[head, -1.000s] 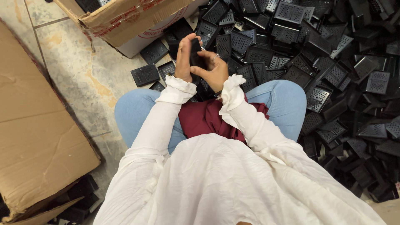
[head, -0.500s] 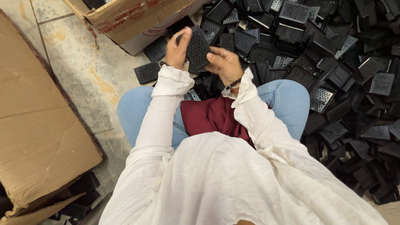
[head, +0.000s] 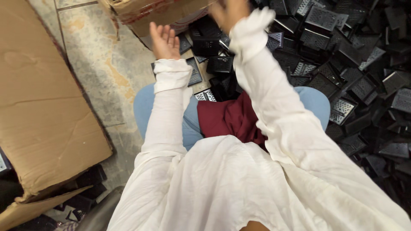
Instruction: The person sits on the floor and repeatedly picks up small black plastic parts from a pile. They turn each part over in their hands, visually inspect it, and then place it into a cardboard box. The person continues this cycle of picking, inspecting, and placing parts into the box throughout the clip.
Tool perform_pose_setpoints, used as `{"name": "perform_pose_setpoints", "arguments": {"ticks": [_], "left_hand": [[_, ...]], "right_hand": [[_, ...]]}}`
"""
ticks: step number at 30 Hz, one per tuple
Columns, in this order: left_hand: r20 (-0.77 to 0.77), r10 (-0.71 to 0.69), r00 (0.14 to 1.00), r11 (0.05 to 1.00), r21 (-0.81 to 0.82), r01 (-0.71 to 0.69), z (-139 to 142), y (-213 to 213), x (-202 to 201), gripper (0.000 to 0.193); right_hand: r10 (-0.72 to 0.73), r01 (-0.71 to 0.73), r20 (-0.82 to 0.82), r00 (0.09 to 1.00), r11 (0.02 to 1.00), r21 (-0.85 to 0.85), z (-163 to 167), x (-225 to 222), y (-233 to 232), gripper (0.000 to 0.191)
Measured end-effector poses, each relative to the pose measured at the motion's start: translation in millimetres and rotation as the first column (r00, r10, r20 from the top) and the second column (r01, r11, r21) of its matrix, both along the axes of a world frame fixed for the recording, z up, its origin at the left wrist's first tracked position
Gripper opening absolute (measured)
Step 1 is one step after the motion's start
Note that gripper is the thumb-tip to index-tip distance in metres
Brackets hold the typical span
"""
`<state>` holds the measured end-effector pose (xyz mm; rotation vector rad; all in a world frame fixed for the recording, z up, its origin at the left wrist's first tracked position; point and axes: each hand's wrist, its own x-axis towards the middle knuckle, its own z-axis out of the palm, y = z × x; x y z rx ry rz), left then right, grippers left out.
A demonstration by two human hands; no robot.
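My left hand [head: 165,40] is raised with the palm open and the fingers apart, and it holds nothing. It hovers just in front of the open cardboard box [head: 141,13]. My right hand [head: 229,10] is lifted to the top edge of the view beside the box. It is blurred by motion, so I cannot make out whether anything is in it. Below both hands lie several black perforated plastic parts [head: 218,64] on the floor between my knees.
A large heap of the same black grille parts [head: 359,64] covers the floor to the right. A flattened cardboard sheet [head: 47,107] lies at the left on the tiled floor [head: 102,77]. A maroon cloth [head: 231,117] rests on my lap.
Both hands held a black grille part together in front of me. Now they have parted and risen toward the box; the left is empty and the part is out of sight.
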<state>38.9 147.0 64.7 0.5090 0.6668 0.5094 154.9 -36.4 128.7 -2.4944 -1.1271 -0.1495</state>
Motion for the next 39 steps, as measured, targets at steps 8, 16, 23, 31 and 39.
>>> {"name": "perform_pose_setpoints", "arguments": {"ticks": [8,16,23,31,39], "left_hand": [[-0.131,-0.251,0.959,0.964,0.056,0.260,-12.4,-34.3,24.1,0.088],[0.046,-0.625,0.780,0.774,0.166,0.611,10.4,-58.2,6.9,0.071],[0.375,-0.093,0.922,0.995,0.068,0.073,15.8,-36.9,16.2,0.048],[0.144,0.269,0.952,0.955,0.090,-0.283,-6.1,-20.5,27.4,0.044],[0.119,0.278,0.953,0.953,0.091,-0.290,-10.1,-25.9,34.6,0.035]], "right_hand": [[-0.217,0.051,-0.290,0.932,0.871,-0.489,-96.6,-67.1,-48.8,0.090],[0.717,0.687,-0.693,-0.081,0.544,0.482,-33.2,-70.2,-50.3,0.052],[0.140,0.185,-0.582,0.801,0.867,0.463,-70.3,-56.7,4.6,0.018],[0.054,-0.055,-0.006,0.999,0.996,-0.064,-95.3,-81.4,41.4,0.041],[-0.049,0.048,-0.004,0.999,0.991,-0.123,-61.9,-65.9,-35.3,0.033]]}}
